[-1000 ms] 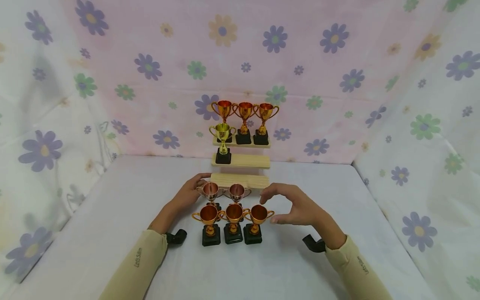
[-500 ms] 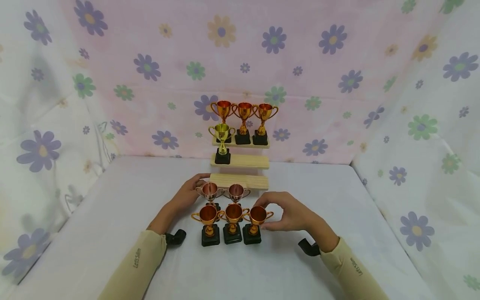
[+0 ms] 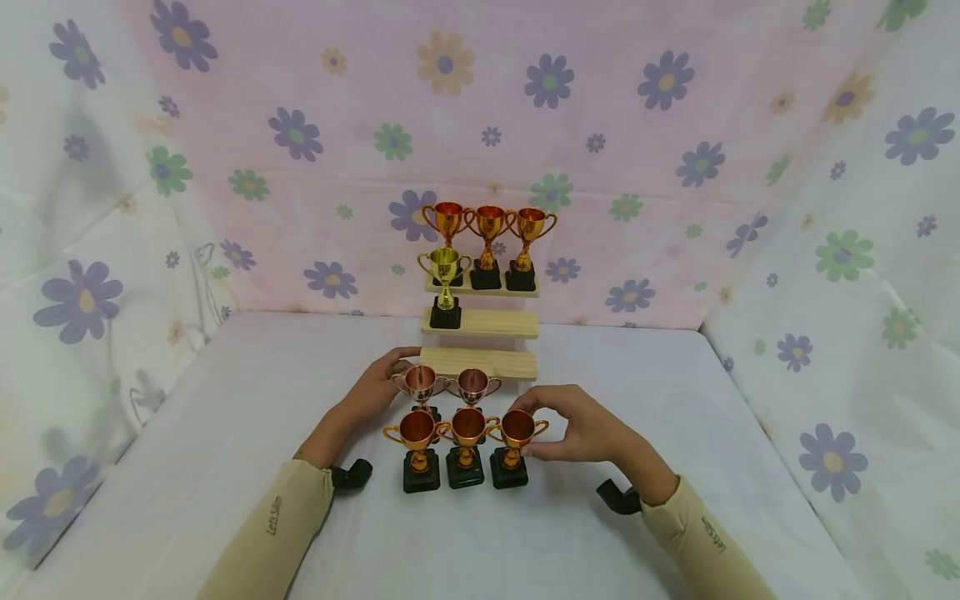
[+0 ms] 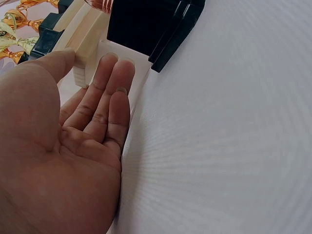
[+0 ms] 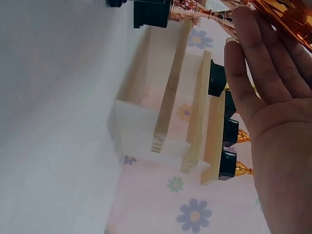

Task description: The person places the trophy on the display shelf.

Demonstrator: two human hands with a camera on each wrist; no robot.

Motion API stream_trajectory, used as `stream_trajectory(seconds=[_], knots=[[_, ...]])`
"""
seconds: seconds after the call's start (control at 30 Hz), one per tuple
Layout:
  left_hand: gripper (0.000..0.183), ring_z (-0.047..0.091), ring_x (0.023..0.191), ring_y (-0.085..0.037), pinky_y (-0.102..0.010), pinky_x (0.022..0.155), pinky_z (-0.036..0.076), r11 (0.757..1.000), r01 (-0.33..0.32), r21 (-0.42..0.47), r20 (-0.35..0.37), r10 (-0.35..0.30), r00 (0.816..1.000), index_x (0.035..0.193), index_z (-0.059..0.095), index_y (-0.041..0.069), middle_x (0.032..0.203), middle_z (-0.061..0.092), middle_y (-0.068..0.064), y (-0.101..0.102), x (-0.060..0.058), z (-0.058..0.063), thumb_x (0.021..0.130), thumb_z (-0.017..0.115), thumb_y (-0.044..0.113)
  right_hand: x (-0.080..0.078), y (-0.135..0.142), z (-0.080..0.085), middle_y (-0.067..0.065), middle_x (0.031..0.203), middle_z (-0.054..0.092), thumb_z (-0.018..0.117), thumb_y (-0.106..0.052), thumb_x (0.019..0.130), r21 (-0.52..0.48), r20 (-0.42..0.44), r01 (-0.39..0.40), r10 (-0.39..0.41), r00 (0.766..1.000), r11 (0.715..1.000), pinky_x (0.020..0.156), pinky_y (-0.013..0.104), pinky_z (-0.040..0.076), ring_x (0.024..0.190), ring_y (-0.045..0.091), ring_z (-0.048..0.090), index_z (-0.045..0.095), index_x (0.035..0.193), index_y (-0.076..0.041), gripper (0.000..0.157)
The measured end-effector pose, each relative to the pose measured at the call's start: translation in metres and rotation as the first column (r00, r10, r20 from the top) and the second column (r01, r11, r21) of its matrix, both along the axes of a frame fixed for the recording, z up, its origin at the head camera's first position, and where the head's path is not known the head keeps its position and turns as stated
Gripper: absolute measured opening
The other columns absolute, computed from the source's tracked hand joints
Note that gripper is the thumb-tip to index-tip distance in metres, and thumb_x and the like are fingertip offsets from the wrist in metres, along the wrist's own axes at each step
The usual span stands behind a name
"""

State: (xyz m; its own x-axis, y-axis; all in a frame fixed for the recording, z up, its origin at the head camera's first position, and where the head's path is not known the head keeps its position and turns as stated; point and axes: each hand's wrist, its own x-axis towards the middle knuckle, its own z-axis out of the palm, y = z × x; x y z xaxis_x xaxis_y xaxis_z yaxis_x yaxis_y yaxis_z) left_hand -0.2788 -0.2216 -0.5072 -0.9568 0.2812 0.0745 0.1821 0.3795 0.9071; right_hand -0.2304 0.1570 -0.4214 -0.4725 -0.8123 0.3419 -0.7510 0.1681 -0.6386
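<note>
Your left hand (image 3: 373,388) rests fingers extended at the left end of the bottom shelf (image 3: 480,362), holding no trophy; the left wrist view bares its palm, hidden from the head view. Farther right, the front-row right-end trophy (image 3: 517,431) is upright, long axis vertical, just left of your nearer right hand (image 3: 581,427), whose thumb and fingers curl round it. The right wrist view shows those fingers but not the thumb.
</note>
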Motion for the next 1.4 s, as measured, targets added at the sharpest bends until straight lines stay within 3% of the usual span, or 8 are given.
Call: stream_trajectory(seconds=[0.2,0.5,1.13,1.4], knots=[[0.058,0.064,0.128,-0.040,-0.055,0.110,0.041,1.000,0.007,-0.004,-0.018,-0.007,1.000,0.158,0.045,0.007,0.133,0.070,-0.022,-0.001,0.001,0.001,0.101,0.051,-0.002,-0.007,0.004,-0.007,0.003,0.120,0.075,0.090,-0.011,0.085,-0.011,0.012,-0.023,0.023,1.000,1.000,0.091,0.038,0.059,0.107,0.016,0.071,0.068,0.130,-0.010,0.050],[0.057,0.063,0.129,-0.039,-0.056,0.112,0.039,1.000,0.003,-0.004,-0.006,-0.003,1.000,0.158,0.045,0.008,0.135,0.069,-0.022,0.001,0.001,0.002,0.103,0.051,0.000,-0.008,0.009,-0.004,0.000,0.125,0.073,0.086,-0.014,0.089,-0.035,0.005,-0.024,0.024,1.000,0.999,0.093,0.039,0.059,0.108,0.017,0.071,0.065,0.136,-0.013,0.051],[0.064,0.064,0.128,-0.038,-0.055,0.111,0.039,1.000,0.002,0.008,0.018,-0.002,1.000,0.159,0.044,0.010,0.132,0.070,-0.020,0.000,0.001,0.003,0.097,0.048,-0.006,-0.010,0.018,0.008,0.004,0.122,0.074,0.085,-0.004,0.086,-0.067,-0.049,0.022,-0.025,0.998,0.998,0.092,0.039,0.059,0.105,0.018,0.071,0.063,0.138,-0.009,0.057],[0.064,0.064,0.126,-0.039,-0.048,0.104,0.042,1.000,0.014,0.004,-0.009,-0.014,1.000,0.159,0.044,0.007,0.132,0.069,-0.023,0.000,0.001,0.002,0.097,0.049,-0.006,-0.012,0.019,0.008,0.008,0.116,0.075,0.084,0.005,0.081,-0.080,-0.092,0.076,-0.084,0.992,0.994,0.091,0.039,0.059,0.101,0.019,0.071,0.064,0.134,-0.002,0.057]])
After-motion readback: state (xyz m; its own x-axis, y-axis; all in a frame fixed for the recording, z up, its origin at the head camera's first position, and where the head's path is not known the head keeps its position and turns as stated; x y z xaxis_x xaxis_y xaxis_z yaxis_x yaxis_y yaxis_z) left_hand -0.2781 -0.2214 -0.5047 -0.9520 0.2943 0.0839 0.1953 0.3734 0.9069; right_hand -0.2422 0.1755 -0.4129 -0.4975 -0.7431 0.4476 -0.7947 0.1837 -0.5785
